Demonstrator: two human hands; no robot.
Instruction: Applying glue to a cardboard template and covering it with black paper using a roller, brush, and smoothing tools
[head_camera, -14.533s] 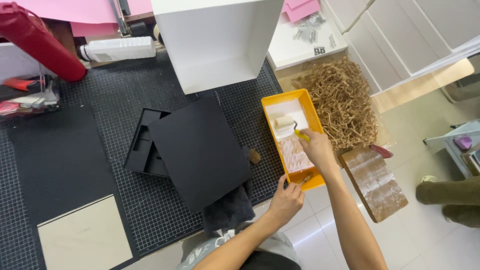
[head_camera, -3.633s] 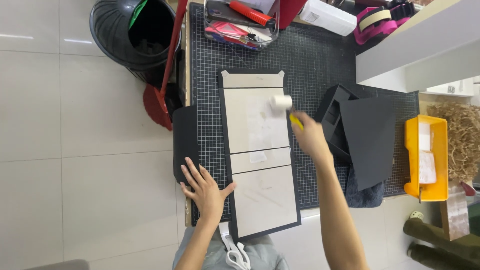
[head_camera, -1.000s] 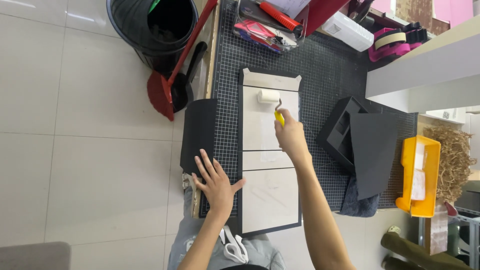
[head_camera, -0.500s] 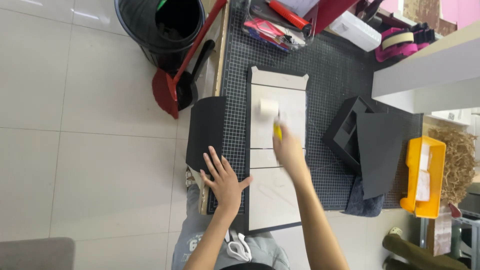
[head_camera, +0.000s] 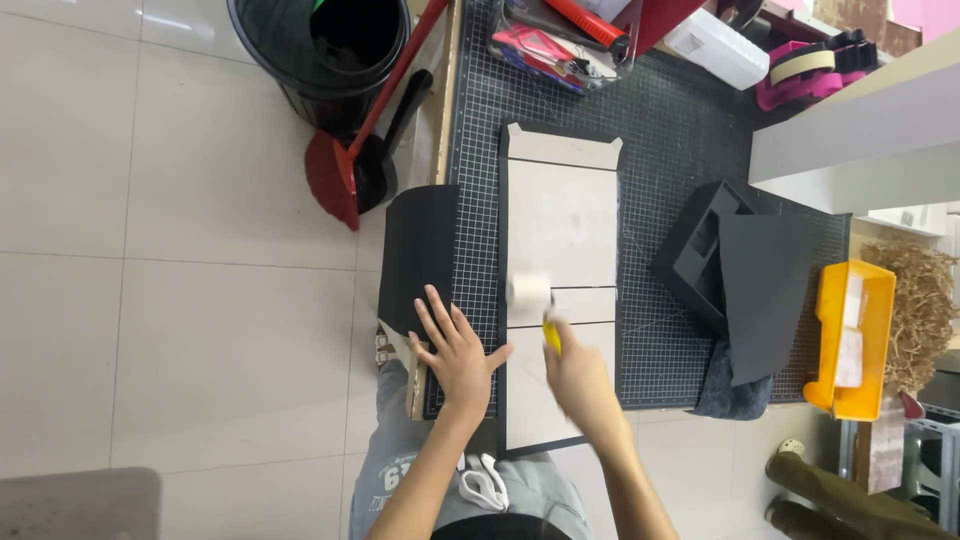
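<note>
A long pale board (head_camera: 558, 210) lies on a black sheet on the gridded cutting mat (head_camera: 670, 130). My right hand (head_camera: 580, 375) grips the yellow handle of a small white paint roller (head_camera: 529, 292), whose drum rests on the board near its middle. My left hand (head_camera: 456, 345) lies flat with fingers spread on the mat's left edge, beside a black sheet (head_camera: 418, 255) that curls over the table edge.
A black box with a black card (head_camera: 745, 270) sits right of the board, a yellow roller tray (head_camera: 852, 340) further right. Tools and tape rolls (head_camera: 810, 65) line the far edge. On the tiled floor stand a black bin (head_camera: 320, 45) and a red dustpan (head_camera: 335, 175).
My right hand has drawn the roller down the board toward me, from its far end to near the middle. My left hand stays pressed at the mat's left edge.
</note>
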